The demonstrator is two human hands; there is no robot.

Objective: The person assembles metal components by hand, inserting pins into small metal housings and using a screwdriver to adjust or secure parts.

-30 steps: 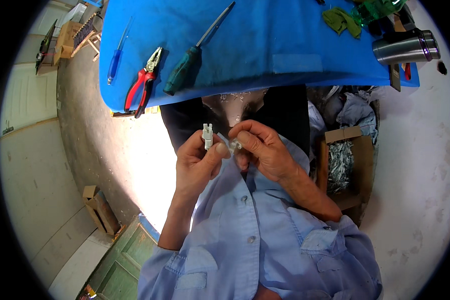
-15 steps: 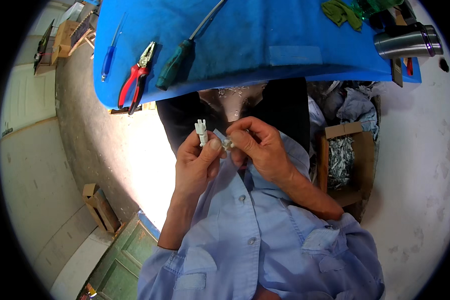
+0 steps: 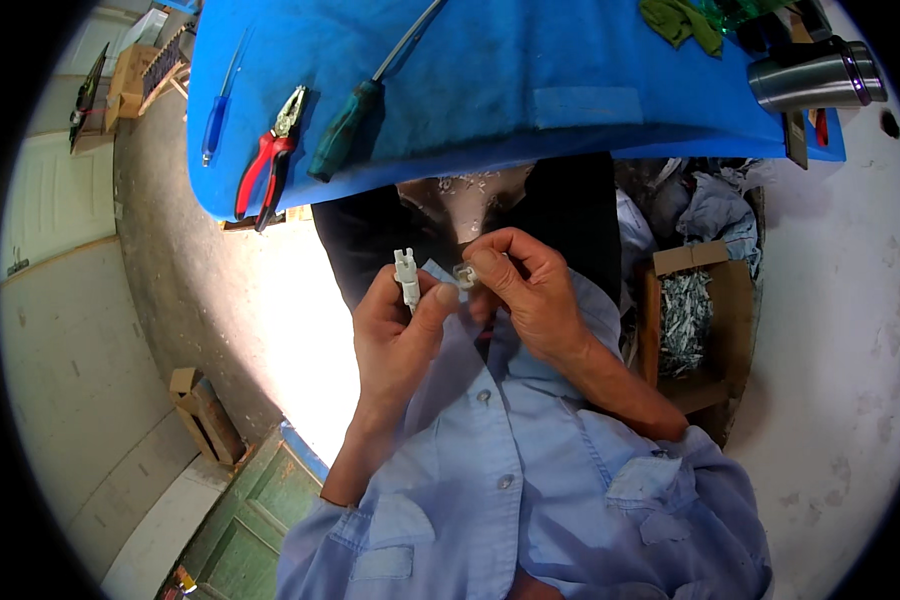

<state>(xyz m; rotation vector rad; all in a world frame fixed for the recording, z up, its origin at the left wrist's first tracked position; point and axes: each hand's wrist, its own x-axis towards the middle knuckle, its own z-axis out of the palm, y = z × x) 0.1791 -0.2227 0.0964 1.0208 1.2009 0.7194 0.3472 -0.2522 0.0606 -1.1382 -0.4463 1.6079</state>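
Above my lap, my left hand [image 3: 398, 325] is closed round a white plastic part [image 3: 407, 279], narrow and upright, with a notched, pronged top end. My right hand [image 3: 530, 290] pinches a small pale, partly see-through plastic piece [image 3: 466, 275] between thumb and forefinger. The two pieces are apart, with the left thumb tip close to the small one. Fingers cover the lower part of the white plastic part and some of the small piece.
On the blue-covered table [image 3: 510, 60] lie red-handled pliers [image 3: 275, 155], a green-handled screwdriver [image 3: 346, 130], a blue-handled screwdriver [image 3: 216, 125], a green cloth [image 3: 682, 24] and a steel flask [image 3: 810, 80]. A cardboard box [image 3: 725, 320] of small metallic-looking pieces stands right of my lap.
My hands have drawn slightly apart. The small piece in my right hand has turned and shows more plainly, and the white plastic part sits slightly lower.
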